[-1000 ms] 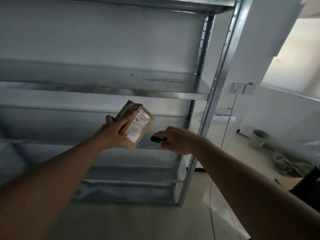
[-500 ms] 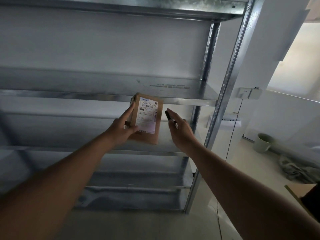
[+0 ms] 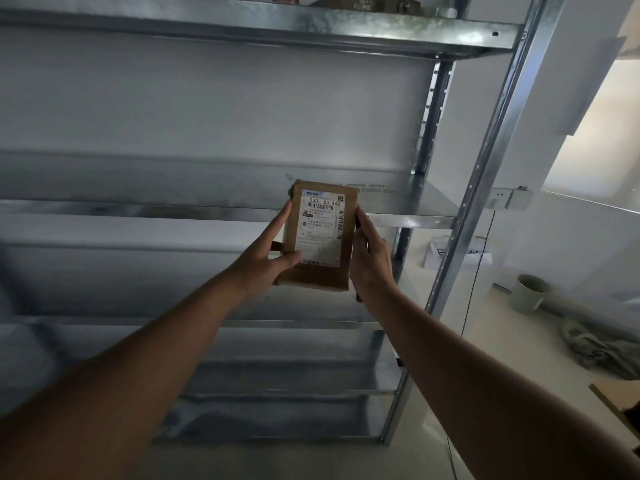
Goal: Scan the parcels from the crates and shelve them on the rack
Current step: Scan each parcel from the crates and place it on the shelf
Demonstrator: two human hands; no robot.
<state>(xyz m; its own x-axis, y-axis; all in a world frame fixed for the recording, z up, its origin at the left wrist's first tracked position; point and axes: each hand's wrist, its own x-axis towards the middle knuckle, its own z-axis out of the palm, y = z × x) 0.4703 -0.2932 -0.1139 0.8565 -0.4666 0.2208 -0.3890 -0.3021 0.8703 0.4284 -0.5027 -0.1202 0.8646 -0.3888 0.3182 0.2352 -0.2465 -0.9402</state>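
Observation:
A brown parcel (image 3: 320, 237) with a white shipping label facing me is held upright in front of the metal rack (image 3: 485, 168), level with the front lip of its middle shelf (image 3: 415, 220). My left hand (image 3: 268, 261) grips its left edge, thumb across the front. My right hand (image 3: 372, 261) lies against the parcel's right edge with fingers pointing up. It keeps a small black scanner (image 3: 358, 221) between palm and parcel, and only dark slivers of the scanner show.
The top shelf (image 3: 242, 22) carries several brown parcels (image 3: 363, 1). The lower shelves look bare. Right of the rack, a black cable (image 3: 479, 265) hangs from a wall socket above a pale bucket (image 3: 530, 292), crumpled cloth (image 3: 602, 348) and a cardboard box corner (image 3: 616, 407).
The parcel has turned from tilted to upright and risen toward the middle shelf. My right hand, with the scanner, has swung up from pointing at the label to resting against the parcel's right edge.

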